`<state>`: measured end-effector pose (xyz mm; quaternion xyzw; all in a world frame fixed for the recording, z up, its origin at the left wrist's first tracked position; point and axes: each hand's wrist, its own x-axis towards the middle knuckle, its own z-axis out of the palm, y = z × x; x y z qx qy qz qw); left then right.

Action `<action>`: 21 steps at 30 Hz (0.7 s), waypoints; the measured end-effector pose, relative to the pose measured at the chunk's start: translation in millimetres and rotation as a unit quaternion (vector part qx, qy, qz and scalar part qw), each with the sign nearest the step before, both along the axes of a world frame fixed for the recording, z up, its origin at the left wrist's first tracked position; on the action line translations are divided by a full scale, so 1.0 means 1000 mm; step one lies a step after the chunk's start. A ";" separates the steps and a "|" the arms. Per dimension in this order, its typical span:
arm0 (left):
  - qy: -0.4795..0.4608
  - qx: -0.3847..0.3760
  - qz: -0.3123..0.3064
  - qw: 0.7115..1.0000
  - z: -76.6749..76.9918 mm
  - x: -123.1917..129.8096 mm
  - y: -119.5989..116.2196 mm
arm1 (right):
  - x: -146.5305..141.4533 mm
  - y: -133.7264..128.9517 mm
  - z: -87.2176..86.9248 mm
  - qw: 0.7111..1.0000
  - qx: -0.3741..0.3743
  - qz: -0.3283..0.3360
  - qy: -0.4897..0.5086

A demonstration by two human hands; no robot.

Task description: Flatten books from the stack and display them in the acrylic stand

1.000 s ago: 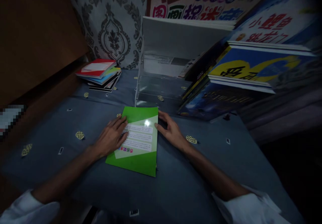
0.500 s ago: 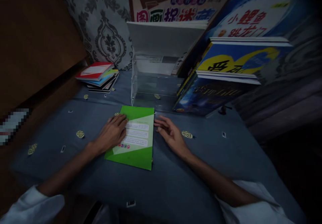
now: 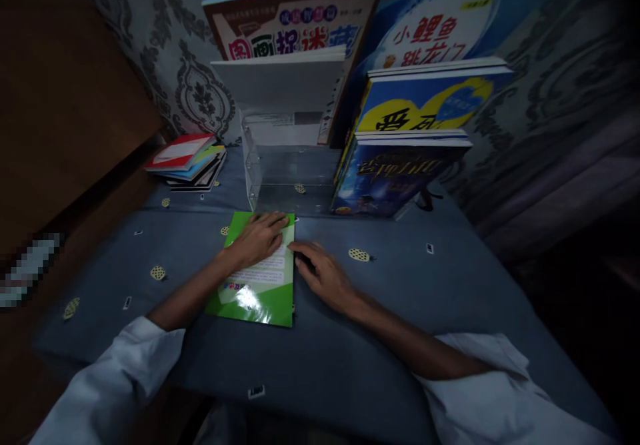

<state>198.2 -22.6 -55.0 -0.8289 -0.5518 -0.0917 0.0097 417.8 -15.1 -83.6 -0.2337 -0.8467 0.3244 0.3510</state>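
A thin green book (image 3: 273, 303) lies flat on the cloth-covered table, its printed text facing up and glare near its lower part. My left hand (image 3: 260, 237) rests palm down across the book's upper half, fingers stretched toward its top right corner. At the book's right edge is my right hand (image 3: 325, 275), its index fingertip touching or just over the edge. A gap shows between that hand's thumb and fingers, and I see nothing gripped there. The far fingers of the right hand are partly hidden.
Behind the book stands a clear acrylic rack (image 3: 290, 168). Upright books fill its right side, including a dark blue book (image 3: 390, 175) and a blue-yellow book (image 3: 430, 101). A stack of small books (image 3: 187, 158) sits at the back left. A brown wooden panel (image 3: 65, 98) borders the left.
My left hand has slid from the book's left edge to its upper middle. My right hand has come in to the right edge. The camera view has shifted slightly.
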 end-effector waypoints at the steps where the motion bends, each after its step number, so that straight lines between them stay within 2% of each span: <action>1: 0.002 0.008 -0.004 1.000 0.000 0.002 0.003 | 0.000 0.000 0.000 1.000 0.004 0.003 0.001; 5: 0.015 0.029 -0.003 0.999 0.002 0.006 0.007 | -0.002 0.002 0.000 1.000 0.020 0.010 -0.004; 10: 0.007 0.028 -0.013 1.000 0.004 0.009 -0.007 | -0.003 0.002 -0.001 0.998 0.038 0.006 -0.041; 14: -0.031 0.007 -0.030 0.999 0.005 0.013 -0.032 | -0.002 0.001 0.001 0.997 0.035 -0.009 -0.068; 21: -0.069 -0.003 -0.038 0.997 0.007 0.022 -0.093 | -0.002 -0.001 0.002 0.997 0.036 -0.013 -0.069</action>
